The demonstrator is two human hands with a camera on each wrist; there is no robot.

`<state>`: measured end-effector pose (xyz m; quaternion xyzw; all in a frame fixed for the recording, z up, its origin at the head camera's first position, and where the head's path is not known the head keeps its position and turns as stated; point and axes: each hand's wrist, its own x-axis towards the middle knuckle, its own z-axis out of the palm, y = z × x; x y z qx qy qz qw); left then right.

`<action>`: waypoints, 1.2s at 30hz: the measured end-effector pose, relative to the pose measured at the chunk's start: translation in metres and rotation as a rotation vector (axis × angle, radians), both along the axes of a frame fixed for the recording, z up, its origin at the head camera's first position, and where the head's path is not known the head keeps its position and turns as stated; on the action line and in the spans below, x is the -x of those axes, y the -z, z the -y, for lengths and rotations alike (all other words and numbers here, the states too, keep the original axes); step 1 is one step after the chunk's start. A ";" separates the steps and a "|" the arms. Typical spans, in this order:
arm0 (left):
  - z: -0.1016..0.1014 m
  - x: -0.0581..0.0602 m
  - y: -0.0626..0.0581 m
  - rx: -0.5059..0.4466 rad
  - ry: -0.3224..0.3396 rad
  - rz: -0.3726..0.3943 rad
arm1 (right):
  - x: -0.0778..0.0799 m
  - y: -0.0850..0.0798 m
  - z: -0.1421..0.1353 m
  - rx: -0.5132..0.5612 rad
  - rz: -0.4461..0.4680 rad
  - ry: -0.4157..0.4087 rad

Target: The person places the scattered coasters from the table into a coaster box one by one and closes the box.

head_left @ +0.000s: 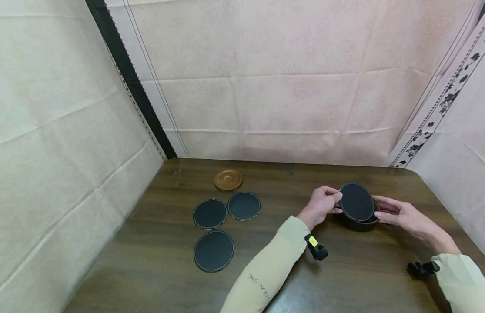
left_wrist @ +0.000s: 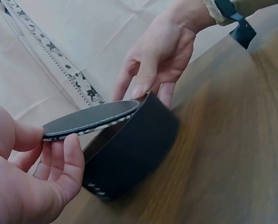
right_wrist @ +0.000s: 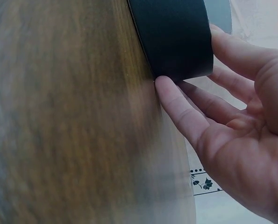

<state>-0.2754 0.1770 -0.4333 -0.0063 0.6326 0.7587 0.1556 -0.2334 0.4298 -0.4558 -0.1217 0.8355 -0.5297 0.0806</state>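
My left hand (head_left: 321,206) pinches the edge of a round black coaster (head_left: 356,201) with pale stitching around its rim. The coaster is tilted over the mouth of a round black coaster holder (head_left: 358,225), its far edge at the holder's rim. In the left wrist view the holder (left_wrist: 134,151) shows a smooth dark wall with a few small pale marks low down. My right hand (head_left: 404,216) grips the holder's right side, thumb at the rim and fingers along the outer wall. The inside of the holder is mostly hidden under the coaster.
Left on the wooden table (head_left: 148,265) lie three more black coasters, one nearer the front (head_left: 214,251) and two behind it. Behind them is a brown round wooden disc (head_left: 228,179). Pale cloth (head_left: 265,87) hangs along the back and both sides.
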 end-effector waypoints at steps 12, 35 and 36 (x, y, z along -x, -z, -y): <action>-0.009 -0.005 0.000 0.069 -0.070 0.051 | 0.001 0.003 -0.002 -0.032 -0.011 -0.007; 0.001 -0.004 -0.012 0.277 -0.051 -0.022 | -0.001 0.000 -0.001 -0.032 -0.003 0.007; 0.004 -0.003 -0.013 0.293 -0.035 -0.039 | -0.001 0.000 -0.001 -0.023 -0.004 0.001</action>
